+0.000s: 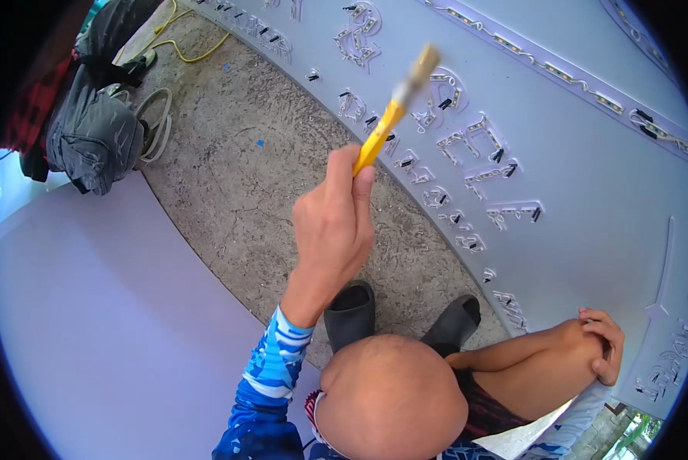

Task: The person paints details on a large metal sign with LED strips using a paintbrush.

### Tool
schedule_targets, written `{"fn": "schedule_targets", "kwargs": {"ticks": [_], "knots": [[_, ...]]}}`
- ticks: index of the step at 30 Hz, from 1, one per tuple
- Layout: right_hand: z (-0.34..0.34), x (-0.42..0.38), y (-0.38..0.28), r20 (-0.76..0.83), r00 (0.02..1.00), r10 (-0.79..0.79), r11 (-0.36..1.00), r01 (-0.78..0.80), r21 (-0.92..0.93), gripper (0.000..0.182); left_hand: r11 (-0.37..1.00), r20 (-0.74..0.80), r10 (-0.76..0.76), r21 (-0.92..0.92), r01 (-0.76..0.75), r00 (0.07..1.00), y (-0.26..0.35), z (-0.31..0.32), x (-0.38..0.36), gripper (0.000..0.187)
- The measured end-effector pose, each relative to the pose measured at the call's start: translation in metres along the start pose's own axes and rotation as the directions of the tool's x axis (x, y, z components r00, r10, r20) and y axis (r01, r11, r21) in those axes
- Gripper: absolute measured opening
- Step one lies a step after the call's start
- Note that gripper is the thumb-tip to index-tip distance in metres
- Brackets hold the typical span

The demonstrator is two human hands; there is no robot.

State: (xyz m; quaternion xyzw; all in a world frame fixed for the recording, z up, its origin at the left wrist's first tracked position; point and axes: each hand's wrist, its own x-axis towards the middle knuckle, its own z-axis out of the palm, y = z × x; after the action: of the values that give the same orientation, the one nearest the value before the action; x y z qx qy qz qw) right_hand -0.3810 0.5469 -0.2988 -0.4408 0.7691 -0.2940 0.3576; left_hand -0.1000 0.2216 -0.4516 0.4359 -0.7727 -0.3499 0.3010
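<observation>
My left hand (332, 218), in a blue patterned sleeve, is raised over the concrete floor. It is closed around the yellow handle of a paintbrush (381, 136), whose bristles point up and to the right. Behind the brush lies a large grey sign panel (566, 184) with raised letters. Small LED modules (357, 34) and white wires sit on many of those letters. On the right, my right hand (604, 345) rests over my bent knee (570, 337), fingers slightly apart and bent, with no object in it.
A pale smooth sheet (122, 307) lies at the left. Above it is a dark grey bag (95, 138) beside another person's clothing (37, 107). A yellow cord (198, 57) runs across the concrete floor (229, 169). My dark slippers (352, 310) stand between sheet and panel.
</observation>
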Motion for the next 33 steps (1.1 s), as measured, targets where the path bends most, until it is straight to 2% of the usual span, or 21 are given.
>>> {"fn": "schedule_targets", "kwargs": {"ticks": [2, 3, 5, 6, 8, 9, 11, 12, 14, 15, 17, 18, 20, 21, 23, 24, 26, 27, 30, 31, 33], "knots": [[-0.007, 0.009, 0.001, 0.096, 0.995, -0.012, 1.0, 0.011, 0.011, 0.066, 0.991, -0.152, 0.097, -0.081, -0.111, 0.984, 0.005, 0.008, 0.004, 0.013], [-0.011, 0.015, 0.002, 0.097, 0.995, -0.02, 1.0, 0.019, 0.017, 0.066, 0.991, -0.156, 0.102, -0.073, -0.114, 0.982, 0.004, 0.012, 0.001, 0.013], [-0.016, 0.028, 0.003, 0.23, 0.971, -0.067, 0.995, 0.083, -0.06, 0.069, 0.971, 0.07, 0.138, 0.186, -0.149, 0.988, -0.002, 0.02, -0.006, 0.012], [-0.015, 0.033, 0.002, 0.227, 0.971, -0.073, 0.995, 0.087, -0.051, 0.069, 0.969, 0.072, 0.143, 0.194, -0.155, 0.987, -0.002, 0.019, -0.009, 0.012], [-0.011, 0.039, 0.0, 0.326, 0.944, -0.044, 0.989, 0.087, -0.117, 0.069, 0.954, 0.098, 0.053, 0.291, -0.079, 0.994, 0.0, 0.017, -0.02, 0.01], [-0.011, 0.039, 0.001, 0.323, 0.946, -0.041, 0.991, 0.079, -0.107, 0.069, 0.952, 0.109, 0.055, 0.295, -0.085, 0.992, 0.008, 0.018, -0.023, 0.01], [-0.012, 0.04, 0.005, 0.344, 0.938, -0.033, 0.988, 0.082, -0.128, 0.068, 0.994, -0.092, 0.067, 0.091, -0.059, 0.993, 0.028, 0.015, -0.023, 0.006], [-0.011, 0.04, 0.006, 0.344, 0.938, -0.038, 0.989, 0.083, -0.118, 0.068, 0.993, -0.09, 0.07, 0.101, -0.061, 0.994, 0.028, 0.018, -0.022, 0.006], [-0.01, 0.04, 0.008, 0.294, 0.955, -0.049, 0.99, 0.085, -0.111, 0.067, 0.948, 0.031, 0.143, 0.282, -0.146, 0.989, 0.023, 0.024, -0.018, 0.007], [-0.012, 0.038, 0.009, 0.294, 0.954, -0.057, 0.991, 0.09, -0.1, 0.067, 0.944, 0.033, 0.146, 0.293, -0.149, 0.989, 0.016, 0.025, -0.023, 0.007], [-0.014, 0.039, 0.014, 0.318, 0.941, -0.12, 0.977, 0.169, -0.13, 0.066, 0.844, 0.179, -0.054, 0.534, -0.051, 0.982, 0.0, 0.022, -0.028, 0.015], [-0.013, 0.041, 0.015, 0.303, 0.943, -0.139, 0.975, 0.184, -0.126, 0.066, 0.838, 0.17, -0.034, 0.541, -0.064, 0.985, 0.004, 0.018, -0.026, 0.015], [-0.013, 0.036, 0.014, 0.325, 0.936, -0.138, 0.979, 0.178, -0.099, 0.066, 0.959, 0.063, 0.091, 0.265, -0.105, 0.994, 0.017, 0.009, -0.032, 0.015], [-0.013, 0.035, 0.014, 0.323, 0.937, -0.135, 0.98, 0.174, -0.097, 0.066, 0.958, 0.068, 0.092, 0.265, -0.107, 0.993, 0.019, 0.012, -0.031, 0.015], [-0.012, 0.034, 0.013, 0.314, 0.942, -0.119, 0.982, 0.159, -0.103, 0.067, 0.982, -0.103, 0.186, 0.044, -0.183, 0.977, 0.022, 0.019, -0.031, 0.015], [-0.011, 0.032, 0.013, 0.319, 0.941, -0.112, 0.984, 0.151, -0.099, 0.067, 0.983, -0.095, 0.179, 0.044, -0.176, 0.979, 0.019, 0.021, -0.033, 0.015], [-0.011, 0.031, 0.015, 0.295, 0.951, -0.09, 0.981, 0.135, -0.136, 0.067, 0.98, 0.222, 0.103, 0.147, -0.137, 0.97, 0.009, 0.025, -0.035, 0.015], [-0.012, 0.032, 0.016, 0.298, 0.951, -0.087, 0.983, 0.131, -0.131, 0.067, 0.959, 0.28, 0.222, 0.113, -0.261, 0.934, 0.002, 0.026, -0.038, 0.015], [-0.012, 0.029, 0.02, 0.297, 0.952, -0.079, 0.989, 0.112, -0.096, 0.068, 0.951, 0.32, 0.272, 0.056, -0.305, 0.907, -0.006, 0.024, -0.05, 0.015], [-0.012, 0.03, 0.02, 0.279, 0.958, -0.074, 0.99, 0.103, -0.093, 0.069, 0.953, 0.328, 0.264, 0.054, -0.297, 0.907, -0.005, 0.023, -0.051, 0.015], [-0.012, 0.031, 0.021, 0.266, 0.962, -0.057, 0.993, 0.082, -0.087, 0.069, 0.993, 0.164, -0.037, 0.115, 0.018, 0.986, 0.002, 0.022, -0.049, 0.016]]}}
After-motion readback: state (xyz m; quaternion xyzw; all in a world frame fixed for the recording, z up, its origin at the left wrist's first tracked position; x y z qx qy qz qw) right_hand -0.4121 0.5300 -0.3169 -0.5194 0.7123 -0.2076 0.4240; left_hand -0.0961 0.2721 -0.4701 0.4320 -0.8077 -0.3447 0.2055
